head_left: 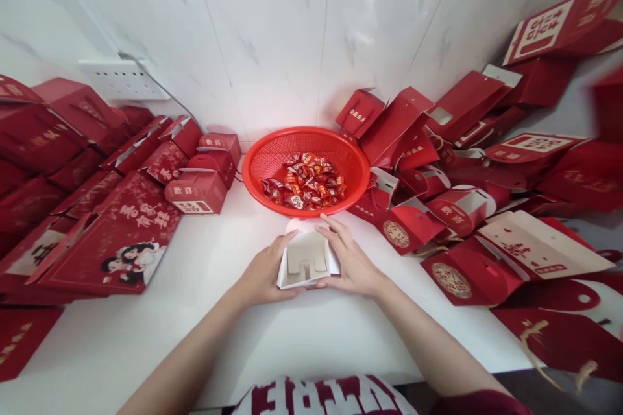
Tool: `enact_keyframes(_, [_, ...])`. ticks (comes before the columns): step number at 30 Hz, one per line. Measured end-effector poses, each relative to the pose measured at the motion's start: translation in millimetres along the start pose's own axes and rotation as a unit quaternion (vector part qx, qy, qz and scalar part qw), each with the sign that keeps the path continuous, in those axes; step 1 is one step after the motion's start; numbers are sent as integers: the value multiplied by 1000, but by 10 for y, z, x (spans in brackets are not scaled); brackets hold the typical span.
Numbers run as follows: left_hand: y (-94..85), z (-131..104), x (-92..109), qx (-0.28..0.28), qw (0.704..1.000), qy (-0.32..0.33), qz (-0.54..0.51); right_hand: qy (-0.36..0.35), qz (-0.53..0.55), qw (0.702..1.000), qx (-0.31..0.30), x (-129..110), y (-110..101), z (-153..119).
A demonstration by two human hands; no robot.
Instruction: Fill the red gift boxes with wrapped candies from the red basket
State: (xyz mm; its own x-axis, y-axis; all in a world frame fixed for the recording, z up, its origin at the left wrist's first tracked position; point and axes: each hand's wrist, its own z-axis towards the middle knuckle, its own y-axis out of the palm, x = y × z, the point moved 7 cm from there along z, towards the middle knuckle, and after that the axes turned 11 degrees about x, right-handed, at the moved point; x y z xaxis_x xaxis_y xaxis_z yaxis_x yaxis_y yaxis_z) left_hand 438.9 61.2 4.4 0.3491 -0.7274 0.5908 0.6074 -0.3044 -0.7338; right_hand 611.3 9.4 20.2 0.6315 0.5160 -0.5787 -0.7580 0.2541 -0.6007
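Left hand (267, 277): fingers curled around the left side of the open gift box (307, 249)
Right hand (354, 267): fingers gripping its right side
Gift box: just nearside of the colander (267, 159)
Wrapped candies (311, 180): inside the colander
Other boxes (455, 211): colander's left and right

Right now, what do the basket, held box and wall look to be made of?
Basket: probably plastic, semi-gloss red; moulded-looking rim, perforated sides.
Held box: likely thin card, matte and pale inside; folded, cut flaps show at its base.
Wall: glossy tile, probably glazed ceramic, though polished stone could look similar; straight joints and bright reflections show.
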Motion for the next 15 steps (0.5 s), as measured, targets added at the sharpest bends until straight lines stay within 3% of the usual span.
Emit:
enact_keyframes(4, [-82,3,91,13,992,22,126,10,65,998,1,28,77,-23])
enact_keyframes(7, [-154,-30,213,30,986,52,157,22,75,997,22,58,115,-44])
enact_keyframes(11, [-120,-28,238,37,997,48,52,26,80,996,13,76,180,-69])
enact_keyframes(15, [-38,81,98,101,988,43,-110,7,52,999,-3,77,237,-80])
